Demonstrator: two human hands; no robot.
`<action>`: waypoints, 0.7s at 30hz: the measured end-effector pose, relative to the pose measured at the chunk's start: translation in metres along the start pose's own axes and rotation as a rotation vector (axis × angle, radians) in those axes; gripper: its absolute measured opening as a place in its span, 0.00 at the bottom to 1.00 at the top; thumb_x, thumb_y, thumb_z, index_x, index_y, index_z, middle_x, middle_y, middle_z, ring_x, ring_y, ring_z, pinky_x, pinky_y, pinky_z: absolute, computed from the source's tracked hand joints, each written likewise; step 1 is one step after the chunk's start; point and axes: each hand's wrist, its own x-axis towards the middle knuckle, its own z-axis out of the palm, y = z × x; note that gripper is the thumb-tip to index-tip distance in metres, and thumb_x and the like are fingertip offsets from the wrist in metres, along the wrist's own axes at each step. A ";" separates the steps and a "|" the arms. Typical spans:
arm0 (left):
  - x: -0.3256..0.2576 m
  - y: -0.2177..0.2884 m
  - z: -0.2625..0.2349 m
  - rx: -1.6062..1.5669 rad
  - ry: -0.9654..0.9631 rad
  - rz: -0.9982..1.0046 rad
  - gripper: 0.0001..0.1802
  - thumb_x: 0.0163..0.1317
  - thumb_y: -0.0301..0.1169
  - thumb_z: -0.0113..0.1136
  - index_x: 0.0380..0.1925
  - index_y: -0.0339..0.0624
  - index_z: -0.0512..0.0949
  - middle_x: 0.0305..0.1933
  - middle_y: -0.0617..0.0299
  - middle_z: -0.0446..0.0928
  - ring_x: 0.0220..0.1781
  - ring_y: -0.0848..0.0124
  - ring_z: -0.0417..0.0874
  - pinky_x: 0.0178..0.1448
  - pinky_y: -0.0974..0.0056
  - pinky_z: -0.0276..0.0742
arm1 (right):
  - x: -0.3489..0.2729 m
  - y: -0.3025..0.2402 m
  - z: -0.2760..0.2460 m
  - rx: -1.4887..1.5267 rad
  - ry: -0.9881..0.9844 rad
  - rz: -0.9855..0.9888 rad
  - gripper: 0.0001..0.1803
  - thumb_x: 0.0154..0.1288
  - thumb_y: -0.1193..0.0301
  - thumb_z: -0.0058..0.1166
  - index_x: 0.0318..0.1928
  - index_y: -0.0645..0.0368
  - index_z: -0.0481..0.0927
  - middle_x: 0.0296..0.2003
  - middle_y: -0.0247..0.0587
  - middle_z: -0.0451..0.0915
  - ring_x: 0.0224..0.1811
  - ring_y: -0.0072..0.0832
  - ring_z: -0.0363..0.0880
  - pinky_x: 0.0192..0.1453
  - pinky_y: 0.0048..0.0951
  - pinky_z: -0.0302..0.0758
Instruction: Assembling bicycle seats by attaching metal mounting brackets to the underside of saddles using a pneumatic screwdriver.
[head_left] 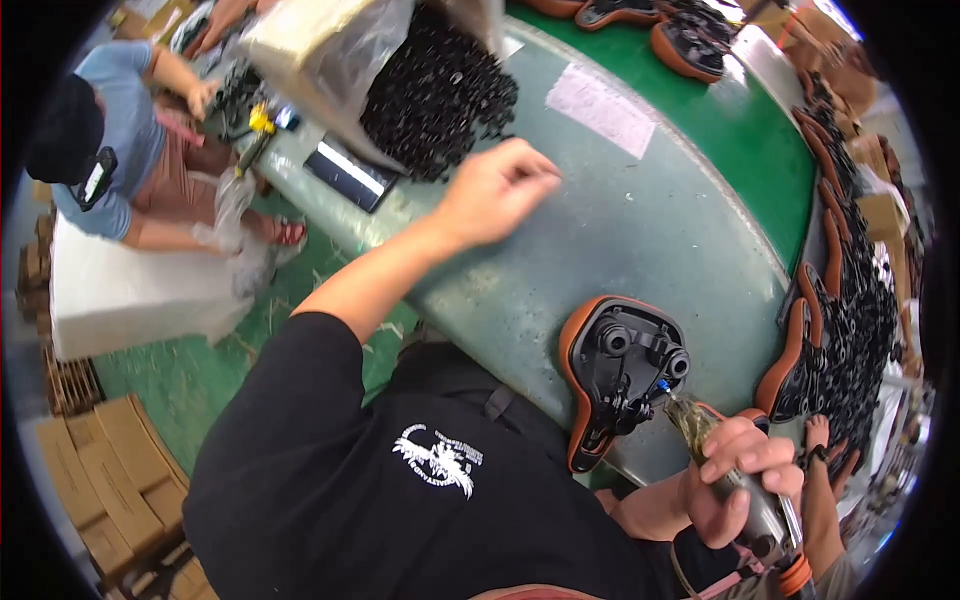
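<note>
A bicycle saddle (598, 335) with brown edges lies upside down on the green table in front of me, its black underside and fittings facing up. My right hand (745, 470) is wrapped round an air screwdriver (690, 425), whose tip points at the saddle's right side, beside a small blue part (664, 385). Whether the tip touches it, I cannot tell. My left hand (500, 190) hovers over the table with its fingers curled together; anything in them is hidden. Close by it, a heap of small black parts (435, 95) spills from a plastic-lined box (325, 75).
A phone (350, 172) lies at the table's left edge, and a printed sheet (600, 108) farther back. More saddles (800, 350) line the right side. Another person (130, 150) works at the left; someone else's hand (817, 432) shows at the right. Cartons (110, 470) stand at lower left.
</note>
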 end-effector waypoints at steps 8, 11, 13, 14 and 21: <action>-0.097 0.081 0.075 -1.161 -0.566 -0.591 0.08 0.73 0.24 0.69 0.48 0.32 0.88 0.40 0.59 0.86 0.37 0.71 0.89 0.42 0.67 0.87 | 0.013 0.008 0.036 0.215 -0.074 -0.035 0.17 0.62 0.67 0.63 0.48 0.51 0.71 0.43 0.33 0.74 0.23 0.20 0.74 0.37 0.29 0.72; -0.102 0.082 0.070 -1.170 -0.585 -0.568 0.08 0.72 0.20 0.68 0.48 0.30 0.89 0.41 0.56 0.86 0.39 0.70 0.89 0.45 0.66 0.87 | 0.010 0.008 0.048 0.202 -0.027 -0.001 0.16 0.67 0.72 0.67 0.47 0.54 0.71 0.41 0.37 0.77 0.23 0.24 0.79 0.33 0.30 0.81; -0.101 0.083 0.067 -1.097 -0.569 -0.540 0.09 0.66 0.17 0.71 0.46 0.31 0.90 0.42 0.54 0.86 0.41 0.68 0.89 0.46 0.65 0.86 | 0.008 0.005 0.048 0.213 -0.050 0.031 0.16 0.69 0.72 0.65 0.49 0.54 0.70 0.42 0.39 0.77 0.25 0.25 0.81 0.34 0.32 0.83; -0.101 0.083 0.066 -1.109 -0.627 -0.546 0.09 0.66 0.17 0.71 0.46 0.31 0.90 0.42 0.54 0.86 0.41 0.68 0.89 0.46 0.65 0.86 | 0.008 0.003 0.049 0.198 -0.056 0.052 0.16 0.70 0.73 0.65 0.50 0.54 0.70 0.43 0.40 0.78 0.26 0.26 0.82 0.35 0.33 0.84; -0.088 0.085 0.086 -0.671 -0.609 -0.019 0.14 0.55 0.16 0.78 0.43 0.34 0.91 0.42 0.54 0.88 0.41 0.68 0.89 0.46 0.65 0.84 | -0.009 -0.011 0.026 0.258 0.054 0.090 0.19 0.69 0.81 0.58 0.54 0.57 0.66 0.48 0.54 0.78 0.30 0.35 0.84 0.45 0.46 0.84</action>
